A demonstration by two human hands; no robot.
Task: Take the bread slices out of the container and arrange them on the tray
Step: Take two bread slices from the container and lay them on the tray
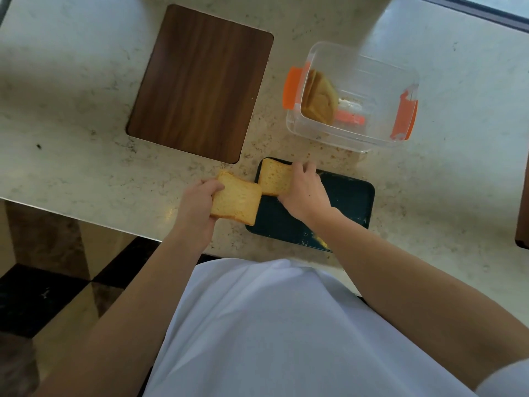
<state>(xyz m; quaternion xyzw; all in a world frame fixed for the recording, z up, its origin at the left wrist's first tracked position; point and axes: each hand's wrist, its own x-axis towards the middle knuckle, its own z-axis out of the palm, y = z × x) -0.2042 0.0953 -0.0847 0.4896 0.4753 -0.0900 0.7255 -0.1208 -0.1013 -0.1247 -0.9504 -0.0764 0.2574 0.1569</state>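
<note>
A dark teal tray (347,202) lies on the marble counter near its front edge. My right hand (305,193) grips one bread slice (273,176) at the tray's far left corner. Another bread slice (237,200) is held in my left hand (197,204), just left of the tray and overlapping its left edge. Behind the tray stands a clear plastic container (369,81) with orange clips. A few more slices (319,100) lean upright against its left wall.
A dark wooden board (200,81) lies on the counter to the left of the container. The counter's front edge (86,220) runs at the left, with tiled floor below. My white shirt fills the lower middle.
</note>
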